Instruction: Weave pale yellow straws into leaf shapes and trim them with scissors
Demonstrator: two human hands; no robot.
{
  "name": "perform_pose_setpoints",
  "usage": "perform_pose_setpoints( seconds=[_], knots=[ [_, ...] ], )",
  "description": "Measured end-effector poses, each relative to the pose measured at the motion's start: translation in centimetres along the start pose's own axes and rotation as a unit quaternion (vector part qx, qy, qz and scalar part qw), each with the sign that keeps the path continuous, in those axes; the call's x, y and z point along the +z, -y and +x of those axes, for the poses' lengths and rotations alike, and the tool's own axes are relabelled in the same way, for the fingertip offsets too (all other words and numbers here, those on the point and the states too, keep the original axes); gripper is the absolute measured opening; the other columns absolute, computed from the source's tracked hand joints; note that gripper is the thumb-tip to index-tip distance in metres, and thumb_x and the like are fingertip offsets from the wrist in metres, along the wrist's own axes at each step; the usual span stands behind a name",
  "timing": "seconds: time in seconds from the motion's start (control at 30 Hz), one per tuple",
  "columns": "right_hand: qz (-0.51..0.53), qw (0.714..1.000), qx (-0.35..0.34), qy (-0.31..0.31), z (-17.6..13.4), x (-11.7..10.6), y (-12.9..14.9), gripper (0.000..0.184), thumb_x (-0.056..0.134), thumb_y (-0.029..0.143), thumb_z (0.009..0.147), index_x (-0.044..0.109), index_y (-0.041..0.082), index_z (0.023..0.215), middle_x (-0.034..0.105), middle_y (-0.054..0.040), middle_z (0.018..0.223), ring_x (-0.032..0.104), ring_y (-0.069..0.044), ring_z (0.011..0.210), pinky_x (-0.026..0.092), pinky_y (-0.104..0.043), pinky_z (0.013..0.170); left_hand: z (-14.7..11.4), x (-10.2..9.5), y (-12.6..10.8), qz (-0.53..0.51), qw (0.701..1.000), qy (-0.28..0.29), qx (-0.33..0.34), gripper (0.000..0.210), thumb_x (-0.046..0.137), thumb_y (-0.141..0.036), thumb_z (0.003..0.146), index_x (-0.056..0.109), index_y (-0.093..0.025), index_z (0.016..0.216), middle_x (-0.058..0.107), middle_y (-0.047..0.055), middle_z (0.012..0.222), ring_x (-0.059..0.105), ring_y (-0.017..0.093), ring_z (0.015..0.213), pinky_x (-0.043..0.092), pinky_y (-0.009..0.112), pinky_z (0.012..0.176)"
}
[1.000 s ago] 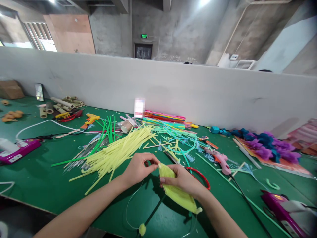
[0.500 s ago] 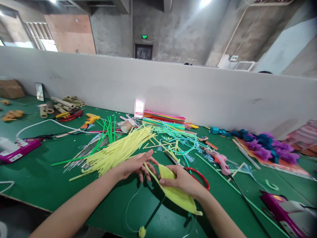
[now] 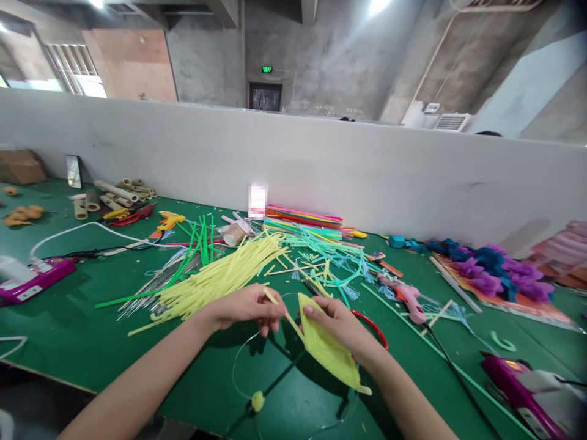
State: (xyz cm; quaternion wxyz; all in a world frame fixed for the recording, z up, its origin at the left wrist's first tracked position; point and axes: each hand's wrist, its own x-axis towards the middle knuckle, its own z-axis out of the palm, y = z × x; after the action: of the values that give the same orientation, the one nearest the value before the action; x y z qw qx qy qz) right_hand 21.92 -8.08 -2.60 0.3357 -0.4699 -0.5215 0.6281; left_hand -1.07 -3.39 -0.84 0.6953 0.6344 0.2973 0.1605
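My right hand (image 3: 337,324) grips a flat, leaf-shaped piece of yellow pipe cleaners (image 3: 326,349), thumb on top. A loose yellow pipe cleaner (image 3: 293,324) runs from this piece to my left hand (image 3: 257,308), which pinches it between thumb and fingers. A thin clear line (image 3: 235,366) loops below my left hand to a small yellow ball (image 3: 257,401) near the table's front. Partly behind my right hand lie scissors with a red handle (image 3: 376,327). A heap of yellow pipe cleaners (image 3: 229,272) spreads just beyond my left hand.
A pink glue gun (image 3: 410,299) and a purple power strip (image 3: 523,391) are at right, joined by a black cable region. Left are a yellow glue gun (image 3: 170,220), bamboo tubes (image 3: 121,192) and another power strip (image 3: 39,281). A white partition (image 3: 183,153) stands behind.
My left hand has closed from loosely spread fingers into a pinch on the loose pipe cleaner. The yellow piece has tilted slightly, and the small ball has shifted up and left.
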Motion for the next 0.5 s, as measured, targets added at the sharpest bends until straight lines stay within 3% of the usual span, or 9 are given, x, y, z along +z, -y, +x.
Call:
perform_pose_setpoints(
  seconds=[0.1, 0.17, 0.3, 0.4, 0.5],
  knots=[
    [0.071, 0.996, -0.015, -0.051, 0.0, -0.4, 0.1, 0.038, 0.067, 0.054, 0.075, 0.060, 0.018, 0.085, 0.069, -0.0015, 0.072, 0.063, -0.015, 0.057, 0.049, -0.025, 0.055, 0.1, -0.4, -0.3, -0.066, 0.996, -0.050, 0.042, 0.044, 0.058, -0.052, 0.082, 0.061, -0.015, 0.105, 0.070, 0.013, 0.096, 0.066, 0.017, 0.076, 0.050, 0.025, 0.063],
    [0.106, 0.989, -0.028, -0.097, 0.0, -0.8, 0.3, 0.037, 0.069, 0.053, 0.074, 0.061, 0.018, 0.085, 0.070, -0.0020, 0.073, 0.064, -0.015, 0.056, 0.050, -0.025, 0.054, 0.1, -0.9, -0.4, -0.099, 0.989, -0.084, 0.067, 0.043, 0.054, -0.052, 0.086, 0.061, -0.014, 0.105, 0.067, 0.016, 0.107, 0.065, 0.020, 0.088, 0.051, 0.028, 0.070],
    [0.141, 0.972, -0.012, -0.185, -0.3, -1.5, 1.1, 0.035, 0.068, 0.050, 0.076, 0.063, 0.019, 0.089, 0.070, -0.0029, 0.072, 0.063, -0.014, 0.053, 0.051, -0.023, 0.049, 0.4, -2.1, -0.1, -0.137, 0.979, -0.123, 0.087, 0.038, 0.055, -0.048, 0.086, 0.062, -0.014, 0.102, 0.066, 0.015, 0.108, 0.065, 0.020, 0.089, 0.051, 0.030, 0.075],
    [0.186, 0.956, -0.005, -0.229, -0.2, -1.7, 1.3, 0.037, 0.064, 0.054, 0.078, 0.063, 0.022, 0.096, 0.068, -0.0002, 0.067, 0.061, -0.013, 0.049, 0.050, -0.022, 0.044, 1.0, -2.1, 0.7, -0.102, 0.983, -0.126, 0.083, 0.035, 0.060, -0.045, 0.084, 0.062, -0.014, 0.100, 0.066, 0.013, 0.104, 0.066, 0.020, 0.088, 0.051, 0.029, 0.073],
    [0.237, 0.933, -0.026, -0.272, 0.4, -2.2, 0.8, 0.040, 0.060, 0.058, 0.079, 0.059, 0.025, 0.101, 0.066, 0.0022, 0.066, 0.062, -0.013, 0.052, 0.049, -0.021, 0.045, 1.5, -0.5, 1.5, 0.010, 0.990, -0.102, 0.093, 0.034, 0.068, -0.040, 0.078, 0.063, -0.016, 0.102, 0.067, 0.010, 0.104, 0.066, 0.019, 0.087, 0.051, 0.030, 0.075]
  ],
)
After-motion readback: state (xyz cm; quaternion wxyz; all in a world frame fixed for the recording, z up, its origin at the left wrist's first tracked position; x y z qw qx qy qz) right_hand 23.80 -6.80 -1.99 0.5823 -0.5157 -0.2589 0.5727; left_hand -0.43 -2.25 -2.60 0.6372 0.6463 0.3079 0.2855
